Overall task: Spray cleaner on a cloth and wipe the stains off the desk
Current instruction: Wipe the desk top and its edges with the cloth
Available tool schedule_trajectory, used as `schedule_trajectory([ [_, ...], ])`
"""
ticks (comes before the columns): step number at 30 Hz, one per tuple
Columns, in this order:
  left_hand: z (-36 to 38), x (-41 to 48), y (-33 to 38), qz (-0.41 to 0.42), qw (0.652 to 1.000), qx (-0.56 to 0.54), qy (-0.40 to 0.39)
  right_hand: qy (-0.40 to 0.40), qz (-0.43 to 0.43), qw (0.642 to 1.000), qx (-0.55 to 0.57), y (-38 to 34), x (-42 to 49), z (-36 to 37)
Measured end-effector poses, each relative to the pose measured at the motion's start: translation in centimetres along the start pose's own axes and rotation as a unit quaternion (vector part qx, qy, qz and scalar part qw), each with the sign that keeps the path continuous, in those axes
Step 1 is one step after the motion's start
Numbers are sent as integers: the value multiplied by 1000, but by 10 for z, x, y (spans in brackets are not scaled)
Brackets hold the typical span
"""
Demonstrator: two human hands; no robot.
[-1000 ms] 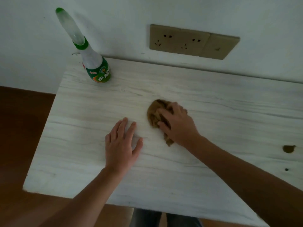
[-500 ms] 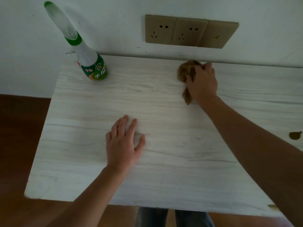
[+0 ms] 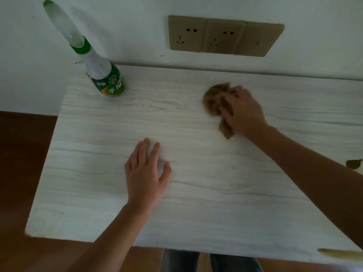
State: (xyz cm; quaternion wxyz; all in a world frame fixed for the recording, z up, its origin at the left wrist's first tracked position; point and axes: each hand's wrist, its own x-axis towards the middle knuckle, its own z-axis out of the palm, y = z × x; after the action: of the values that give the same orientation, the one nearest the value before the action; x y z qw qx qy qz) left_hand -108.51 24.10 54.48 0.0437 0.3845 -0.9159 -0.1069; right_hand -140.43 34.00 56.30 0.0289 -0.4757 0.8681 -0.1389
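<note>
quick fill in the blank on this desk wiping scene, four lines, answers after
1. The right hand holds a ____ cloth against the desk.
2. The left hand lies ____ on the desk, holding nothing.
3. The spray bottle stands at the desk's far ____ corner.
4. A dark stain shows near the desk's ____ edge.

Answers: brown; flat; left; right

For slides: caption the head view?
Right hand grips brown cloth on desk; left hand rests flat; spray bottle stands by the wall.
</note>
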Motion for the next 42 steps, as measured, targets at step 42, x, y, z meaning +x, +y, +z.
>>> schedule_trajectory([
  [42, 39, 11, 160, 118, 991, 43, -51, -3, -117, 993, 22, 111, -53, -27],
])
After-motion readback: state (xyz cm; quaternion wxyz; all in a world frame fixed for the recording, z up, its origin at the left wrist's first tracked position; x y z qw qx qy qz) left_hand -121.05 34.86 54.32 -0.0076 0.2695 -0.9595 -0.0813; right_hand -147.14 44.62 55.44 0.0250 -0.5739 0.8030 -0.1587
